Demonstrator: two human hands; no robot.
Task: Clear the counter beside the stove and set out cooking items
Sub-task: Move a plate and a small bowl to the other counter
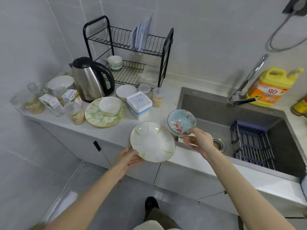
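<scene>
My left hand (128, 157) grips the near edge of a white plate with green leaf marks (152, 141), held tilted above the counter's front edge. My right hand (198, 141) holds a small blue bowl with red flowers (181, 122) by its lower rim, over the left edge of the sink (207, 107). The plate and the bowl almost touch. On the counter (132, 120) behind them lie a green floral plate (93, 116) with a white bowl (110, 106) on it, and another white bowl (126, 92).
A steel kettle (89, 78) and a black two-tier dish rack (127, 55) stand at the back. Cartons, jars of food and a white lidded box (139, 103) crowd the left counter. The sink holds a dark drain rack (250, 143); a yellow detergent jug (272, 87) stands behind the tap (249, 80).
</scene>
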